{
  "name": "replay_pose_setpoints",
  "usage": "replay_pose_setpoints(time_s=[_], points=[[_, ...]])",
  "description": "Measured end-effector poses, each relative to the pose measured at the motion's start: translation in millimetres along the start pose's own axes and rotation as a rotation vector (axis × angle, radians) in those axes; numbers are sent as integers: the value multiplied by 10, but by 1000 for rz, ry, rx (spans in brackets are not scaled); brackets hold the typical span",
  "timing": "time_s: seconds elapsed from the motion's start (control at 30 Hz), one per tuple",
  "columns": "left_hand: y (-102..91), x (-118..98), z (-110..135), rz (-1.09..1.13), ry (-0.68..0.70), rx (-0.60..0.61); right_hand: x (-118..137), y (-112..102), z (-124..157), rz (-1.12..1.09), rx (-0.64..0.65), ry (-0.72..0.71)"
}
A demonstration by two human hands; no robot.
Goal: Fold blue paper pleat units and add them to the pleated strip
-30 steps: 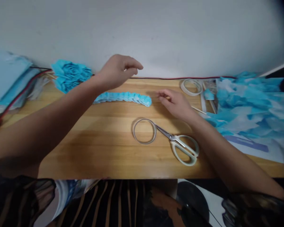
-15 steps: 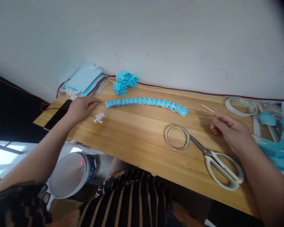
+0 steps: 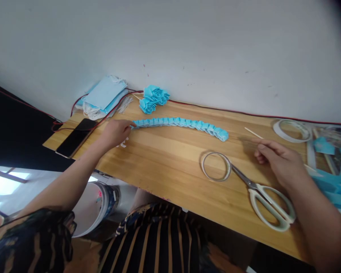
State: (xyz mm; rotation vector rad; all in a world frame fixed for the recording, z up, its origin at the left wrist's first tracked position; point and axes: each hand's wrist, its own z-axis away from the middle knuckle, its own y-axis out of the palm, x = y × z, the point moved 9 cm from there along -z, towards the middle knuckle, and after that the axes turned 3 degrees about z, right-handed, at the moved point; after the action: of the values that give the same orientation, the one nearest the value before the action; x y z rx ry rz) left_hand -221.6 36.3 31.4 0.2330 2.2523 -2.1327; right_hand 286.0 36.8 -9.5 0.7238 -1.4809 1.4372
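A long blue folded strip (image 3: pixel 176 122), pleated like a chain of petals, lies in a shallow arc on the wooden table. My left hand (image 3: pixel 115 133) is closed at its left end, fingertips around that end and partly hiding it. My right hand (image 3: pixel 282 161), fingers pinched, holds a thin wooden stick (image 3: pixel 253 132) that points up and left, away from the strip's right end. Small white paper bits (image 3: pixel 123 143) lie beside my left hand, partly covered by it. Scissors (image 3: pixel 252 185) with white handles and a roll of tape (image 3: pixel 216 180) lie left of my right forearm.
Three blue rosettes (image 3: pixel 152 99) lie near the wall. A stack of blue face masks (image 3: pixel 105 94) and a phone (image 3: pixel 76 137) are at the left. Another tape roll (image 3: pixel 291 140) and blue pieces (image 3: pixel 324 145) lie at the right. A red and black cable (image 3: pixel 230 110) runs along the wall.
My left hand has moved right onto the left end of the blue strip, uncovering the phone. My right hand stays with the stick. The view has shifted slightly.
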Motion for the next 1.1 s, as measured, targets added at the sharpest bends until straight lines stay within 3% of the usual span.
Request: replay_pose_setpoints(time_s=[0.2,0.43,0.67,0.77,0.93,1.1], points=[[-221,-166,-70,56,-30,-115,-67,-5,-40,16,34,-13],[6,-385,-294,-19,16,50,-60,3,-19,67,45,-7],[-153,-557,-373,39,34,-27,-54,23,-42,59,75,-44],[-100,-655,-461,45,67,9,-51,24,-35,66,78,-33],[63,-641,-587,-11,56,57,-58,29,-44,73,86,-50],[-52,-786,-635,9,122,-8,-84,50,-48,82,119,-46]])
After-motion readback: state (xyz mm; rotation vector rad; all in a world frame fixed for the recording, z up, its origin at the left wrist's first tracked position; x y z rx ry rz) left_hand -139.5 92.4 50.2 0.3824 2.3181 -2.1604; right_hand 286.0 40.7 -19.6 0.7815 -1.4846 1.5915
